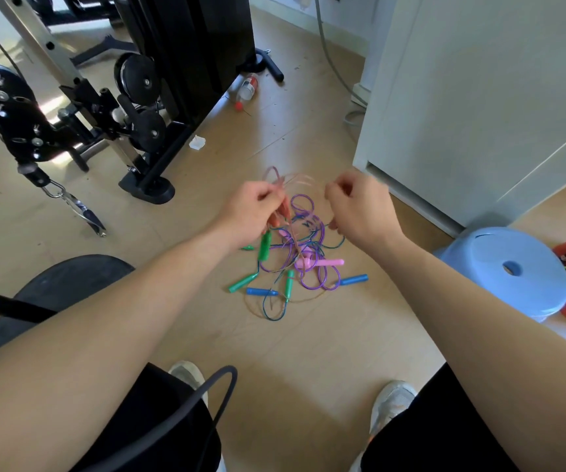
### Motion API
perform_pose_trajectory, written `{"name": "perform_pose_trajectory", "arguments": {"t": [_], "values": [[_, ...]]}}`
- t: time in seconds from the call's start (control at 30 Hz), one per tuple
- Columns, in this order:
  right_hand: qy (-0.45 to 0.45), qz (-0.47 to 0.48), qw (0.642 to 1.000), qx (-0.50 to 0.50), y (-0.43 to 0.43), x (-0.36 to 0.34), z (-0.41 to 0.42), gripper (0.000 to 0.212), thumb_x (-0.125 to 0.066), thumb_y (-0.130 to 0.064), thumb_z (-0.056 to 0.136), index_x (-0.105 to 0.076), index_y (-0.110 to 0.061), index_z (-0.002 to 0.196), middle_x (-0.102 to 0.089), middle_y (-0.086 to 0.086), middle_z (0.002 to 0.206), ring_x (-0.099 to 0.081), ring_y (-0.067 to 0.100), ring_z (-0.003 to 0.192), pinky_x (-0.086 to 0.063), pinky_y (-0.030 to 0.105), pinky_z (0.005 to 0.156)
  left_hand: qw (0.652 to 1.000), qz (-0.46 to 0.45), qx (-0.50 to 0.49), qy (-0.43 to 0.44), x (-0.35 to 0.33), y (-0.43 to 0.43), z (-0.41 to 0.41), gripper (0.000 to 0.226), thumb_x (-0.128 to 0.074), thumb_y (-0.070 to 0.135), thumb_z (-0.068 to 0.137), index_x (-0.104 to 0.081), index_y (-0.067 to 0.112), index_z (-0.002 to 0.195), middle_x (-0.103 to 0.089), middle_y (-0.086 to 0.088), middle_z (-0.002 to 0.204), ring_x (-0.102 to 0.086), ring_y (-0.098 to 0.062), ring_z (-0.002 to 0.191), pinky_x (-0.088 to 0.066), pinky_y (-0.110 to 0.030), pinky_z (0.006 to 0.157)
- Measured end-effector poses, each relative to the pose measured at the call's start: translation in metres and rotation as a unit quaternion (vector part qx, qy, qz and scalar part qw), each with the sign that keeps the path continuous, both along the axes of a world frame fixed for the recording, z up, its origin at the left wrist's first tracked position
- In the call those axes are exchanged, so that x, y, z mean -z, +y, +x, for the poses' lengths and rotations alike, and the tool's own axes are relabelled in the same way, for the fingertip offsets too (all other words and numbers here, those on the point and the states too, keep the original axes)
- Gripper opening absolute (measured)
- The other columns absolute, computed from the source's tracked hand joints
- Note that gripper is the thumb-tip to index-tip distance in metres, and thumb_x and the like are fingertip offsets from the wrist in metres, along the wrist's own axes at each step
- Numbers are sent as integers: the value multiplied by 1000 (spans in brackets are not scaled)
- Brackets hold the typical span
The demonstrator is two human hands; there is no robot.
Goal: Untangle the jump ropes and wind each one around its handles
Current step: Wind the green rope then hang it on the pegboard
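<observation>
A tangle of jump ropes (303, 264) lies on the floor in front of me, with purple, teal and tan cords looped together. Green handles (265, 246), blue handles (353, 279) and pink handles (322, 263) stick out of the heap. My left hand (254, 212) grips a pair of orange handles (280, 216), held above the pile. A blurred pale pink cord (295, 180) arcs from them to my right hand (360, 207), whose curled fingers pinch it at about the same height.
A black weight machine (131, 93) with a hanging clip stands at the left. A white cabinet (479, 97) rises at the right, a blue plastic stool (513, 270) beside it. A bottle (247, 88) lies farther back. My shoes (392, 403) rest near the bottom edge.
</observation>
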State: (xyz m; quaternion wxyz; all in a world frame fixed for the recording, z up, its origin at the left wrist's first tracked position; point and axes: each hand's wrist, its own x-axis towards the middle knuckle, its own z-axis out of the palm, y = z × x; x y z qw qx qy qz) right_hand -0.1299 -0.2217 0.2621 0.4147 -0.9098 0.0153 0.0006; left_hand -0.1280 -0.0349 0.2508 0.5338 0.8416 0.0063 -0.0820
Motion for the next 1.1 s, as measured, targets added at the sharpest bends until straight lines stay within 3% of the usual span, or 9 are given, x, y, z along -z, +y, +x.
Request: {"name": "perform_pose_trajectory", "arguments": {"t": [0.1, 0.2, 0.4, 0.5, 0.67, 0.77, 0.87, 0.97, 1.1], "values": [[99, -120, 978, -140, 11, 18, -9, 26, -52, -26, 82, -69, -17, 99, -71, 7, 97, -67, 30, 91, -57, 41, 82, 998, -58, -17, 26, -11, 0, 2, 28, -46, 14, 102, -62, 14, 79, -73, 3, 70, -56, -9, 49, -39, -18, 44], [145, -124, 948, -254, 25, 44, -17, 42, -61, -30, 86, -60, -26, 128, -54, 2, 129, -53, 19, 118, -43, 32, 101, 994, -104, -13, 44, -20, -5, 0, 24, -45, 13, 102, -58, 10, 82, -74, -6, 76, -57, -12, 50, -38, -20, 46], [200, -128, 934, -266, 26, 70, -13, 20, -52, -32, 95, -65, -17, 97, -68, 2, 100, -61, 24, 95, -51, 39, 87, 991, -118, -57, 16, -36, 1, -2, 23, -43, 11, 103, -55, 10, 84, -71, -5, 72, -58, -11, 49, -42, -19, 45], [223, -229, 906, -279, 11, 80, -12, 20, -48, -24, 98, -59, -10, 87, -59, 5, 81, -54, 26, 80, -45, 31, 68, 986, -99, -132, -12, -39, 20, 5, 20, -43, 11, 103, -56, 8, 87, -68, -6, 72, -59, -10, 49, -48, -20, 47], [245, -399, 847, -252, -26, 97, -12, 17, -44, -12, 95, -59, -9, 88, -56, 10, 86, -50, 31, 77, -40, 29, 66, 976, 42, -211, -27, -34, 63, 15, 15, -46, 9, 100, -59, 4, 104, -68, -5, 81, -61, -9, 57, -53, -21, 57], [215, -320, 896, -219, -29, 83, -4, 18, -46, -8, 90, -64, -6, 86, -70, 8, 84, -63, 31, 79, -54, 33, 70, 975, 138, -172, 26, -18, 71, 12, 18, -52, 0, 93, -64, 6, 105, -70, -8, 88, -61, -13, 61, -52, -17, 56], [136, -168, 958, -190, -15, 49, 2, 20, -51, -11, 91, -70, -9, 84, -74, -3, 71, -68, 10, 66, -54, 25, 70, 983, 141, -85, 85, 3, 54, 4, 20, -53, -6, 90, -66, 6, 99, -66, -12, 90, -57, -16, 58, -46, -12, 45], [89, -45, 976, -193, 4, 13, 2, 19, -55, -15, 95, -70, -10, 83, -72, -5, 65, -63, 3, 50, -47, 12, 55, 988, 118, 8, 99, 18, 29, -6, 22, -51, -4, 93, -62, 14, 87, -65, -11, 86, -59, -17, 62, -46, -15, 47], [80, 70, 977, -187, 15, -7, 5, 16, -58, -13, 95, -71, -7, 88, -74, 1, 69, -70, 18, 57, -59, 29, 59, 994, 58, 53, 81, 20, 1, -23, 20, -47, -5, 95, -64, 6, 95, -65, -2, 81, -58, -13, 68, -48, -17, 56]]}}
